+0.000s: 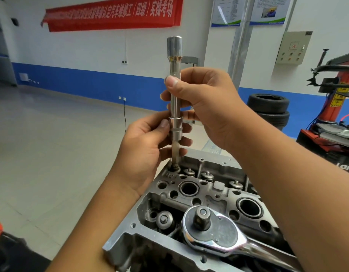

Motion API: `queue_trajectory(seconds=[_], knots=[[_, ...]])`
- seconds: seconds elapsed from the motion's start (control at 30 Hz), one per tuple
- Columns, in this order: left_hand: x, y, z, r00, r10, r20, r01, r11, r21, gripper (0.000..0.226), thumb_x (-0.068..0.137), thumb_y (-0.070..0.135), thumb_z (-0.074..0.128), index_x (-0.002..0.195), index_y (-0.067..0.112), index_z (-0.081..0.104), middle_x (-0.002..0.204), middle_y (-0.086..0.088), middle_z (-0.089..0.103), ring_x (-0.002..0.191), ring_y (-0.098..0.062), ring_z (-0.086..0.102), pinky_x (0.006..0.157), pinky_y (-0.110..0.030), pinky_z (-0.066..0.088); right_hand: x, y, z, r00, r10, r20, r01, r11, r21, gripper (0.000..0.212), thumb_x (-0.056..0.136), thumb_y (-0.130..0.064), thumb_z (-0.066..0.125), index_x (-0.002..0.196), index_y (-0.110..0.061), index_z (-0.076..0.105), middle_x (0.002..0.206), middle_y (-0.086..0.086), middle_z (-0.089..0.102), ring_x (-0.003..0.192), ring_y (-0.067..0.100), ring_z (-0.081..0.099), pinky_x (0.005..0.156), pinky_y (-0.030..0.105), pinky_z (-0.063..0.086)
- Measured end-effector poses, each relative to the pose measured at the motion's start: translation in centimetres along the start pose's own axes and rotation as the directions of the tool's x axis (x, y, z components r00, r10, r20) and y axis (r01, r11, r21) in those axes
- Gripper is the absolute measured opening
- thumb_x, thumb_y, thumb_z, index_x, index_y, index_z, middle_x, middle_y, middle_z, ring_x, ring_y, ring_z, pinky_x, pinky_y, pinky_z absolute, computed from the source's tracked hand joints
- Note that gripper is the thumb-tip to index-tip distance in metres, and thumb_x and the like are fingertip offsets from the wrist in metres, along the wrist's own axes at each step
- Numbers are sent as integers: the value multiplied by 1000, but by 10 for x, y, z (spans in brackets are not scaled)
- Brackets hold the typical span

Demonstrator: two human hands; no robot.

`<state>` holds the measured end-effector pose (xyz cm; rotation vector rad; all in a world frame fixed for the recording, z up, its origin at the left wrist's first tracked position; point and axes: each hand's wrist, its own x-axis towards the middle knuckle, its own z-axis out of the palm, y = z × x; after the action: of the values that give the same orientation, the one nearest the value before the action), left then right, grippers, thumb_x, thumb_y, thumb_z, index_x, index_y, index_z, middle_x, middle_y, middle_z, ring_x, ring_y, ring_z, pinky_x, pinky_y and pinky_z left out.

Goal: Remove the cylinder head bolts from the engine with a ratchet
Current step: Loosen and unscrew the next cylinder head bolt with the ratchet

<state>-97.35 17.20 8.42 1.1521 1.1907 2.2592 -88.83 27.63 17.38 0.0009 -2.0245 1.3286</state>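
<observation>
Hands hold a long metal bar [175, 95] straight up above the far left corner of the engine [209, 193]. The right hand [205, 103] pinches the upper part of the bar between thumb and curled fingers. The left hand [148, 146] curls its fingers round the socket [176, 128] at the bar's lower end, thumb pressed on it. A bolt [175, 154] hangs from the socket, its tip at a hole near the engine's edge. Open floor [51, 154] lies to the left of the engine, with lots of room.

The ratchet [214, 230] lies flat on the near end of the engine, its square nub pointing up, and no hand touches it. Round holes and springs show in the engine top.

Behind stand a white and blue wall [91, 79], a red banner [114, 14], stacked tires [270, 108] and a red machine [334, 107].
</observation>
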Motion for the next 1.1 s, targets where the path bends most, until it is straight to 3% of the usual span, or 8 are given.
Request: queue_trajectory(seconds=[0.13,0.3,0.43,0.53,0.63,0.73,0.97,1.1], knots=[[2,-3,-2,988,106,-114,-97,992,77,34,107,3,48,97,15,78,91,-15,77,75,-29,75,68,-43,62,-2,-1,2,996,-12,85,9,1000,29,10,97,-17,71,100,-8,71,86,7,79,74,14,72,70,31,61],[0,-1,0,1000,-20,-5,20,998,-61,34,105,24,48,97,16,79,90,-21,75,75,-33,73,70,-44,63,-1,-1,2,998,-16,54,13,999,51,13,98,-14,70,105,-3,70,86,11,77,70,10,71,66,28,59],[-1,-2,0,999,33,-30,-33,999,25,20,84,33,71,96,19,79,90,-18,76,76,-33,74,67,-40,63,0,-1,-2,1000,-13,28,12,998,55,9,93,-14,76,98,-8,72,83,9,77,73,12,73,68,30,62],[0,-4,-2,986,137,-94,-121,980,157,38,62,38,85,91,17,74,83,-8,73,73,-28,74,64,-36,61,0,-1,-2,999,-32,-16,32,999,26,18,86,-17,84,96,-6,73,83,8,77,74,15,74,71,32,63],[0,-3,-1,994,90,-54,-83,990,116,21,80,40,74,89,22,78,85,-9,74,75,-27,73,67,-37,61,0,0,-1,997,-33,-63,33,999,-15,26,82,-21,88,93,-2,73,89,17,76,74,18,72,71,38,64],[-2,-1,0,999,-21,28,21,1000,-6,32,93,34,55,106,13,76,97,-20,75,81,-34,74,72,-40,64,-1,0,0,995,-40,-91,40,999,-8,25,83,-21,87,86,-2,71,92,27,71,69,23,67,64,44,62],[-1,-2,0,989,99,-107,-87,990,111,48,59,33,86,96,9,69,80,-8,72,71,-28,73,61,-38,60,-2,-3,0,1000,-5,-13,4,1000,-12,17,93,-28,76,88,-13,73,78,5,77,71,16,73,84,52,61],[-2,0,0,1000,-10,25,10,1000,-13,24,87,33,69,101,16,78,94,-14,75,81,-32,74,72,-43,64,-1,-4,0,1000,-6,-20,6,1000,23,17,95,-25,74,88,-10,71,76,7,76,68,18,70,69,36,61]])
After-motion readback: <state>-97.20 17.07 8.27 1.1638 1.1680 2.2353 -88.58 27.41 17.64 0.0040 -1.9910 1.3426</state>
